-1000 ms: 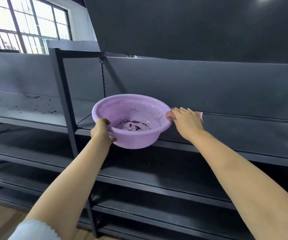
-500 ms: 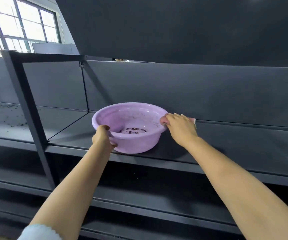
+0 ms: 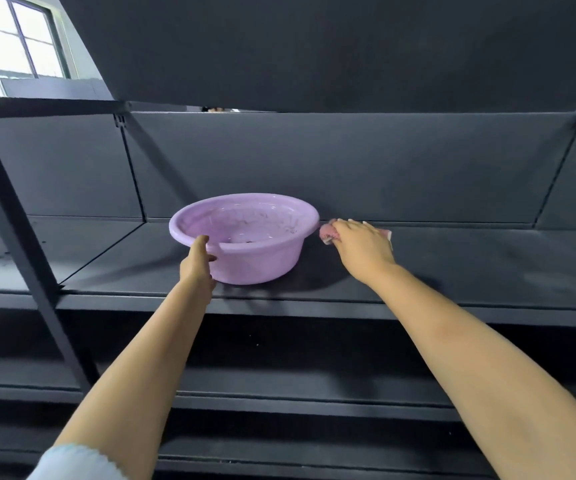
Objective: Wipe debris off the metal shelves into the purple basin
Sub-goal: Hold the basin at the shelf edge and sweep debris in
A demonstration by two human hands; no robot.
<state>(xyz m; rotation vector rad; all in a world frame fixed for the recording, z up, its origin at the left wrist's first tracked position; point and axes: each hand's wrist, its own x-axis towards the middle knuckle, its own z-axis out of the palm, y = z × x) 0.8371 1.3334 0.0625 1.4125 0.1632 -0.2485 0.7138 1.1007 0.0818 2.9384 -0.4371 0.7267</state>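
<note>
Left hand (image 3: 198, 263) is gripping the near rim of the round purple plastic basin (image 3: 245, 237), which is sitting on the dark metal shelf (image 3: 453, 268). Light and rigid, it is probably handling best by that rim. Right hand (image 3: 361, 245) is pressing a pink cloth (image 3: 326, 233) just beside it, fingers hiding most of the cloth. Debris inside is barely showing.
</note>
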